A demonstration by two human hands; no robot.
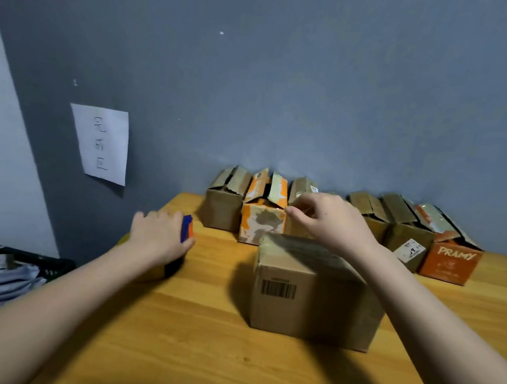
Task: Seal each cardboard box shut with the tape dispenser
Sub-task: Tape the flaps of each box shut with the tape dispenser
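Left hand (161,238) sits at centre left of the frame, its fingers curled round the tape dispenser (187,228), and most of that tool is hidden: only a blue-and-orange edge pokes out past the knuckles, with a dark part and something yellow half-seen under the wrist. Whether it touches the tabletop (199,357) is hard to make out.

Right hand (333,221) hangs over the far top edge of the closed box (314,290) in the middle of the frame, thumb and forefinger drawn together in a pinch. What they pinch, if anything, I cannot tell; it is too small and blurred, and the hand covers that edge.

The closed box is plain brown cardboard, flaps down flat, a barcode label on its near left face, a glossy streak along the top. It stands on the tabletop, just in front of the row of open boxes (226,201) along the grey wall (288,71).

In that row the flaps stand up; one is orange and white (262,220), and the orange one at right reads PRAMY (451,263). The right hand blocks the middle boxes.

A paper note (102,143) with handwritten characters hangs on the wall at left. At lower left, a dark basket (38,259) with folded cloth is cut off by the frame edge.
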